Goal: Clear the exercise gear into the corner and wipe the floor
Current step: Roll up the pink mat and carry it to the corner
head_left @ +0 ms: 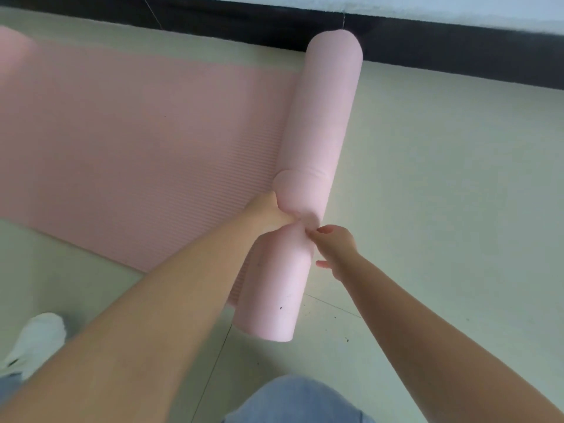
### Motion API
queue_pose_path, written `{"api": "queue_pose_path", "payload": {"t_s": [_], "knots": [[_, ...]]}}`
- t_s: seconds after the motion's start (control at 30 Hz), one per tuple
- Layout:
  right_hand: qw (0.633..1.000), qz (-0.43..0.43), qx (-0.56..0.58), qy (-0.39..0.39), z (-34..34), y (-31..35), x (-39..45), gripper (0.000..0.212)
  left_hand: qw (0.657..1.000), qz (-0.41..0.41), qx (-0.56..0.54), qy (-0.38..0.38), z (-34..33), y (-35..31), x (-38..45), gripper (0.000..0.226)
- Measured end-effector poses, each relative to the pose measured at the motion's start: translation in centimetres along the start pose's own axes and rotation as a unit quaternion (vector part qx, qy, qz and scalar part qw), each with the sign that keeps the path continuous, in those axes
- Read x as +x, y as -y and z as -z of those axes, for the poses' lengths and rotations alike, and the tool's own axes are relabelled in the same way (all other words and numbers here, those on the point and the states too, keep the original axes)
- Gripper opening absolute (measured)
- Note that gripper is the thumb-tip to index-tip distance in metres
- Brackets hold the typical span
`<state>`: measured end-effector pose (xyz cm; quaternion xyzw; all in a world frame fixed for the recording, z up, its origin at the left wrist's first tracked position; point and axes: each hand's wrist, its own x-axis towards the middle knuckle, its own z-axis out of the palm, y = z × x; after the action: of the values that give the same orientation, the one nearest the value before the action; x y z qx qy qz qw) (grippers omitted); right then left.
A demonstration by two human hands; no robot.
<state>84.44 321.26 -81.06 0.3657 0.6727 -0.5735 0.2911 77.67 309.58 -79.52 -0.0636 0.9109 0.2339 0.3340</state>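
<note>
A pink yoga mat lies partly rolled on the floor. Its rolled part (323, 117) runs from the black skirting down towards me, and its flat ribbed part (137, 148) spreads to the left. My left hand (282, 213) grips the roll at its middle, where the foam is squeezed into a narrow waist. The fingers are sunk into the foam and hidden. My right hand (334, 247) holds the same waist from the right side, with the thumb on top of the roll.
Pale floor tiles (442, 193) stretch to the right of the roll. A black skirting board (244, 29) runs along the wall at the top. My white shoe (36, 340) and jeans-clad knee (299, 398) are at the bottom.
</note>
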Motion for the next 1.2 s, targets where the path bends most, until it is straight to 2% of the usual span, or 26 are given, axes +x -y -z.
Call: {"api": "queue_pose_path", "payload": {"t_s": [0.07, 0.17, 0.23, 0.27, 0.33, 0.37, 0.43, 0.53, 0.63, 0.67, 0.73, 0.8, 0.9, 0.97, 1.03, 1.1, 1.2], "knots": [[0.999, -0.017, 0.030, 0.024, -0.2, -0.1, 0.0, 0.021, 0.999, -0.004, -0.038, -0.002, 0.0, 0.8, 0.8, 0.068], [0.999, -0.014, 0.019, 0.044, -1.2, -0.2, 0.2, 0.022, 0.992, -0.025, -0.122, 0.026, 1.3, 2.8, 2.5, 0.061], [1.000, -0.007, -0.023, 0.008, -2.4, 0.2, 0.6, 0.022, 0.986, -0.058, -0.145, 0.061, 2.6, 4.2, 3.9, 0.065], [0.999, -0.006, -0.049, -0.021, -3.1, 0.5, 0.8, 0.022, 0.986, -0.088, -0.123, 0.073, 3.2, 4.9, 4.6, 0.074], [0.991, -0.006, -0.100, -0.086, -5.1, 1.5, 1.0, 0.016, 0.981, -0.182, 0.006, 0.063, 4.5, 6.0, 5.8, 0.098], [0.987, -0.006, -0.122, -0.106, -6.1, 2.1, 1.1, 0.012, 0.967, -0.235, 0.087, 0.045, 5.3, 6.3, 6.4, 0.104], [0.983, -0.027, -0.136, -0.121, -7.8, 3.4, 1.2, 0.029, 0.919, -0.328, 0.216, 0.020, 7.1, 6.8, 7.7, 0.104], [0.985, -0.058, -0.098, -0.132, -10.0, 5.2, 0.3, 0.022, 0.844, -0.411, 0.342, 0.055, 9.6, 7.5, 9.4, 0.096], [0.974, -0.080, -0.110, -0.180, -12.7, 6.1, -0.5, 0.049, 0.762, -0.475, 0.436, 0.059, 12.1, 8.4, 10.7, 0.087], [0.973, -0.088, -0.083, -0.195, -13.6, 6.1, -0.7, 0.057, 0.751, -0.489, 0.440, 0.055, 12.6, 8.5, 10.9, 0.079], [0.972, -0.101, 0.012, -0.214, -15.8, 6.1, -1.1, 0.063, 0.761, -0.504, 0.406, 0.049, 13.1, 8.7, 11.2, 0.065], [0.962, -0.117, 0.064, -0.237, -17.9, 6.4, -1.4, 0.069, 0.790, -0.503, 0.349, 0.045, 13.3, 9.3, 11.4, 0.060], [0.953, -0.132, 0.067, -0.264, -20.3, 6.9, -2.0, 0.080, 0.859, -0.453, 0.220, 0.094, 14.1, 10.6, 11.8, 0.062], [0.953, -0.138, 0.032, -0.269, -21.4, 6.8, -2.4, 0.072, 0.897, -0.402, 0.122, 0.139, 14.7, 11.4, 11.7, 0.064], [0.953, -0.148, -0.021, -0.262, -22.2, 7.0, -2.7, 0.066, 0.920, -0.349, 0.058, 0.165, 15.4, 12.2, 11.6, 0.067], [0.953, -0.162, -0.075, -0.246, -22.5, 7.8, -2.7, 0.068, 0.935, -0.284, 0.004, 0.211, 15.6, 13.2, 11.9, 0.073], [0.957, -0.147, -0.105, -0.228, -22.1, 8.5, -2.4, 0.069, 0.922, -0.243, -0.090, 0.288, 14.6, 14.9, 12.3, 0.088]]}}
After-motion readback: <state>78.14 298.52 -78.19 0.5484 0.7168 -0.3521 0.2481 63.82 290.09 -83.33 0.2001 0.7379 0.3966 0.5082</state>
